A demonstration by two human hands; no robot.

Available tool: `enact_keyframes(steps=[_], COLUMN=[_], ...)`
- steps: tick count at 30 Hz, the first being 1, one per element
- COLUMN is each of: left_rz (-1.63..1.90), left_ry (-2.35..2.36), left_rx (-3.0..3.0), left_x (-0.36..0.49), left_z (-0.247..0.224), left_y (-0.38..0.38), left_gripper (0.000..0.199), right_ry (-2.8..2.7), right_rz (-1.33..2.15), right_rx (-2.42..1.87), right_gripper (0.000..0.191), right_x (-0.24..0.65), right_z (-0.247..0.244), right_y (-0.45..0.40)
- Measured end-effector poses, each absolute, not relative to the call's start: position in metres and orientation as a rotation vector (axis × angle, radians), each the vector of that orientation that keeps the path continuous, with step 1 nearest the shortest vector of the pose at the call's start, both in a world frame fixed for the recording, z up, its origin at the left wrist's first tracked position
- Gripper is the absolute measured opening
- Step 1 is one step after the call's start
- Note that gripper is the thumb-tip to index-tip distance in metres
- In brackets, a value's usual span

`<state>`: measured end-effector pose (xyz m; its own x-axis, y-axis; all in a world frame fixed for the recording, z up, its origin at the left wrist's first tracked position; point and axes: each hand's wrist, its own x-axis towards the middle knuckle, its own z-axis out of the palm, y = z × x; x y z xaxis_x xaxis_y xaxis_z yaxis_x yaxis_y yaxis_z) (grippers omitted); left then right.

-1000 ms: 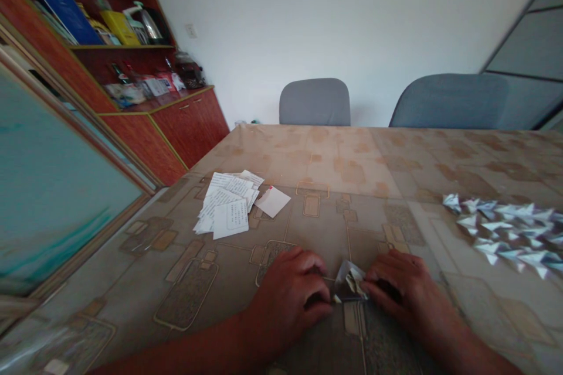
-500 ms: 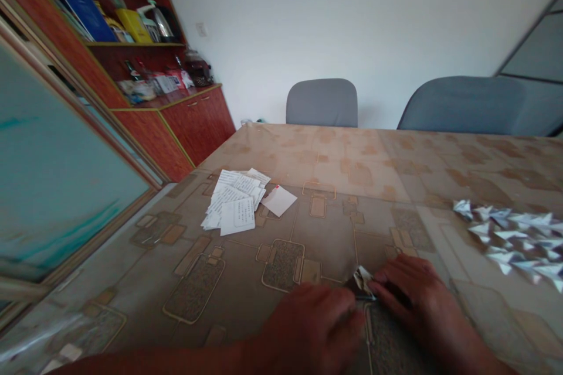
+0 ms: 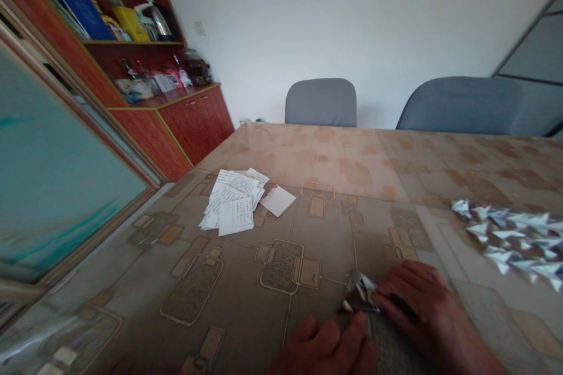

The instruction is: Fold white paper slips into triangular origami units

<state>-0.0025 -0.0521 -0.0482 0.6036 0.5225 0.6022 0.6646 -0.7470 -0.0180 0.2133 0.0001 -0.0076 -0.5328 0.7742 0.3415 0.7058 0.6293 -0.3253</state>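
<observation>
A small folded piece of paper (image 3: 361, 292), dark printed with pale edges, stands creased on the patterned tablecloth near the front. My right hand (image 3: 422, 302) has its thumb and fingers closed on the paper's right edge. Just below the paper lies my left hand (image 3: 329, 348), its fingers loosely bent and somewhat apart, with fingertips close to the lower edge. Nothing shows in that hand; its lower part is cut off by the frame. To the right, several folded paper pieces (image 3: 521, 237) with pointed tips sit in rows.
A pile of printed paper slips (image 3: 233, 202) lies left of centre, with a single pale card (image 3: 278, 201) beside it. Two grey chairs (image 3: 321, 102) stand behind the table's far edge. A red-brown cabinet (image 3: 193, 123) and a glass door (image 3: 57, 187) are on the left.
My left hand has drawn down and back from the paper, so more of the folded piece shows. My right hand stays at its right edge, slightly lower.
</observation>
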Motion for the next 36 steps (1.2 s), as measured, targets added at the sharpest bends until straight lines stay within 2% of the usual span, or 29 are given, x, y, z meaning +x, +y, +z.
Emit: enact_keyframes(steps=[4,6,8,10,18,23,29,36], left_rz=[-0.779,-0.687,-0.646,-0.63,-0.685,-0.683,-0.709,-0.666], left_ry=[-0.905,-1.001,-1.232,-1.499,-1.664,-1.686,-1.737,-1.65], left_rx=[-2.719,-2.866,-2.994,-3.027,-3.074,-3.069,-3.023,-3.08], left_x=[-0.012,-0.017,-0.022,-0.026,-0.022,-0.018,-0.017,-0.015], left_z=[-0.016,0.001,0.013,0.019,0.01,0.009,0.011,0.011], left_y=[-0.041,-0.029,-0.015,-0.004,0.011,0.02,0.028,0.021], left_gripper=[0.014,0.018,0.028,0.023,0.019,0.012,0.018,0.006], right_ry=[-2.299,-2.294,-2.339,-2.388,-2.435,-2.452,-2.47,-2.488], right_rz=[0.062,-0.007,-0.022,-0.011,0.149,0.259,0.24,0.29], right_rx=[-1.199,-1.182,-1.14,-1.108,-1.123,-1.131,-1.129,-1.126], right_gripper=[0.026,0.026,0.03,0.033,0.025,0.013,0.015,0.019], right_x=[0.218,0.218,0.216,0.213,0.21,0.208,0.207,0.212], right_z=[-0.003,0.0,0.001,0.0,0.0,0.005,0.008,0.007], right_y=[0.0,-0.002,-0.005,-0.006,-0.004,-0.001,0.001,0.0])
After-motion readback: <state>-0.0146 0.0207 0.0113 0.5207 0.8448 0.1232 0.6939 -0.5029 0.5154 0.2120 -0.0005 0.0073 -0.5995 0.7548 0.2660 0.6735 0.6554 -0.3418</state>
